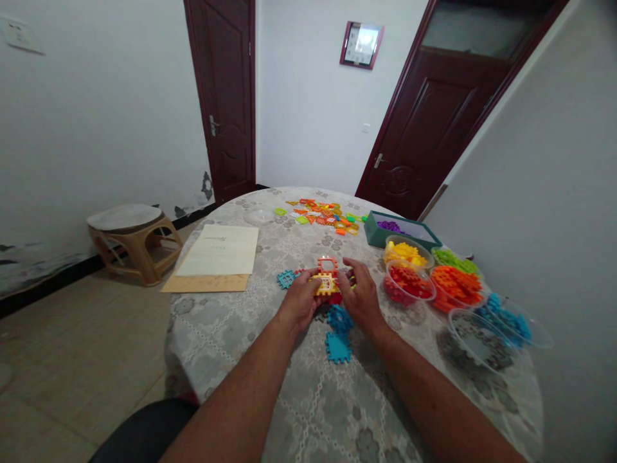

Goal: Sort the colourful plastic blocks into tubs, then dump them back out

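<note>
A yellow interlocking plastic tile [326, 283] with toothed edges and a cut-out pattern lies between my hands above the table. My left hand [303, 297] grips its left side, thumb on top. At its right edge is my right hand [359, 292], fingers curled round the pieces and index finger raised. An orange frame-shaped tile [328, 263] stands just beyond the yellow one. Red tile parts show beneath, partly hidden by the hands. Two blue tiles, a patterned one [340, 317] and a plain one [338, 347], extend towards me. Left of my hand is a teal lattice tile [286, 279].
Loose coloured tiles [328, 215] are scattered at the table's far side. On the right stand a green box [373, 233] with purple pieces and several clear tubs of sorted pieces, including yellow [405, 253] and grey [482, 341]. Papers [226, 247] lie left, beyond them a stool [135, 241].
</note>
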The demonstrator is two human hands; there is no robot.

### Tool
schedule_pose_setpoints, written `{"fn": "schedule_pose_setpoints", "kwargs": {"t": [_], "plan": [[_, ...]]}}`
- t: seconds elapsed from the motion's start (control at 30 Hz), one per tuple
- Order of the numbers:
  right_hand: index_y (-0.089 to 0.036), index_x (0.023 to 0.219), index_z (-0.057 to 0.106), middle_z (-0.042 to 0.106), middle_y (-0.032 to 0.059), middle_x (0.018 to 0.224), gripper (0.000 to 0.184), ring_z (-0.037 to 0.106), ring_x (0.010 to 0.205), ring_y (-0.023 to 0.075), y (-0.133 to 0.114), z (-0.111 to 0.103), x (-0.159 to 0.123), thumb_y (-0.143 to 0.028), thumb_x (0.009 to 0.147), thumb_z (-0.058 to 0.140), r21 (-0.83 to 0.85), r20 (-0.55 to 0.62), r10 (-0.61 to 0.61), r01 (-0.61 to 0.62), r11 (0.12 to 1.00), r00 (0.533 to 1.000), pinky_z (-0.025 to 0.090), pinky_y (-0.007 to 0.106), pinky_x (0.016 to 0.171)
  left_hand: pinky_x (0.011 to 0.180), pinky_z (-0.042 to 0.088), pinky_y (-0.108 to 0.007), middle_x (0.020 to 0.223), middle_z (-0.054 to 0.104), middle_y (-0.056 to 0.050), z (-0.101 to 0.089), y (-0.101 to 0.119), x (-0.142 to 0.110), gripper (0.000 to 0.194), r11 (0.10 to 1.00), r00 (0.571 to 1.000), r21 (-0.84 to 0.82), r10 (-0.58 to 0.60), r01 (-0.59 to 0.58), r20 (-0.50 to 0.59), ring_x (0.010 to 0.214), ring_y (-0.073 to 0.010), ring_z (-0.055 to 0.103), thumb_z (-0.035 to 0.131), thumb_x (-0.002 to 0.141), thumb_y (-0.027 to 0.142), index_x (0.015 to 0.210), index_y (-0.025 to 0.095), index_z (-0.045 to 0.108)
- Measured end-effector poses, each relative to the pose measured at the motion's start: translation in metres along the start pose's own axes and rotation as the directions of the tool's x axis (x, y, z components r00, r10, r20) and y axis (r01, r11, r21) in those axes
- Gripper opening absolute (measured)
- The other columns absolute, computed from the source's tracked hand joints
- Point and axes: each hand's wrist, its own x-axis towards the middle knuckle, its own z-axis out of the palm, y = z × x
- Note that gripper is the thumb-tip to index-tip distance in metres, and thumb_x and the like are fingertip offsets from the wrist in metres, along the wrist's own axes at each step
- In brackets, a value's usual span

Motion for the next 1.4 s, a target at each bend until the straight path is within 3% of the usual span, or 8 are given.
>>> {"fn": "schedule_pose_setpoints", "kwargs": {"t": [0.13,0.37,0.5,0.7,0.87,1.1,1.3,1.4], "plan": [[-0.016,0.112,0.070,0.074,0.0069,0.094,0.041,0.067,0.076,0.0207,0.006,-0.001,0.010,-0.050,0.090,0.065,0.251,0.180,0.318,-0.356,0.900,0.931,0.057,0.034,0.070,0.078,0.064,-0.034,0.109,0.076,-0.015,-0.002,-0.006,0.000,0.031,0.991,0.991,0.127,-0.059,0.044,0.117,0.092,-0.0225,0.075,0.072,0.080,0.013,0.111,0.016,0.075],[-0.021,0.103,0.072,0.073,0.0076,0.099,0.022,0.067,0.094,0.0212,-0.004,-0.014,0.001,-0.034,0.098,0.055,0.030,0.082,-0.174,0.172,0.985,0.981,0.054,0.035,0.090,0.078,0.066,-0.033,0.114,0.075,-0.018,-0.002,-0.001,-0.001,0.025,0.984,0.991,0.158,-0.094,0.077,0.100,0.093,-0.0222,0.076,0.069,0.085,0.013,0.110,0.013,0.075],[-0.021,0.134,0.066,0.074,0.0064,0.101,0.040,0.068,0.084,0.0200,-0.012,-0.046,0.020,-0.040,0.099,0.059,-0.069,-0.007,-0.071,0.070,0.995,0.997,0.055,0.034,0.085,0.079,0.068,-0.040,0.120,0.072,-0.019,0.001,0.008,-0.003,0.031,0.994,0.996,0.091,-0.071,0.067,0.044,0.095,-0.0265,0.078,0.069,0.086,0.011,0.117,0.014,0.071],[-0.018,0.127,0.073,0.078,0.0103,0.102,0.041,0.071,0.089,0.0244,0.022,-0.120,0.044,-0.040,0.097,0.057,-0.307,-0.181,0.067,-0.121,0.944,0.981,0.054,0.038,0.089,0.078,0.069,-0.042,0.119,0.072,-0.018,0.003,0.012,-0.004,0.036,0.999,0.999,0.015,-0.047,0.047,-0.001,0.095,-0.0271,0.079,0.069,0.087,0.012,0.124,0.015,0.067],[-0.017,0.122,0.074,0.079,0.0139,0.111,0.040,0.071,0.099,0.0277,0.059,-0.142,0.037,-0.038,0.096,0.052,-0.495,-0.189,0.111,-0.192,0.848,0.976,0.052,0.043,0.096,0.085,0.067,-0.037,0.122,0.072,-0.017,0.005,0.011,-0.002,0.037,1.000,1.000,-0.023,-0.009,0.009,-0.005,0.099,-0.0244,0.078,0.069,0.087,0.011,0.124,0.015,0.068],[-0.017,0.110,0.075,0.077,0.0146,0.113,0.035,0.069,0.108,0.0280,0.043,-0.125,0.024,-0.037,0.099,0.048,-0.335,-0.267,0.033,-0.125,0.934,0.963,0.051,0.046,0.104,0.082,0.067,-0.033,0.123,0.071,-0.016,0.008,0.011,-0.005,0.045,0.999,0.999,0.027,-0.024,0.023,0.044,0.101,-0.0231,0.077,0.068,0.089,0.012,0.133,0.017,0.066],[-0.023,0.136,0.062,0.074,0.0090,0.121,0.043,0.074,0.087,0.0201,-0.004,-0.056,-0.006,-0.045,0.100,0.058,0.173,0.258,0.259,-0.308,0.935,0.931,0.060,0.035,0.077,0.080,0.064,-0.030,0.121,0.072,-0.014,0.012,0.010,-0.009,0.046,0.998,0.995,0.061,-0.033,0.028,0.094,0.100,-0.0223,0.076,0.072,0.086,0.016,0.132,0.019,0.068],[-0.024,0.141,0.058,0.070,0.0101,0.132,0.047,0.074,0.101,0.0211,-0.016,-0.023,-0.017,-0.043,0.099,0.061,0.280,0.289,0.233,-0.314,0.907,0.929,0.062,0.036,0.084,0.086,0.062,-0.031,0.121,0.073,-0.013,0.013,0.009,-0.010,0.048,0.998,0.994,0.066,-0.014,0.007,0.112,0.107,-0.0229,0.074,0.073,0.085,0.017,0.132,0.020,0.068]]}}
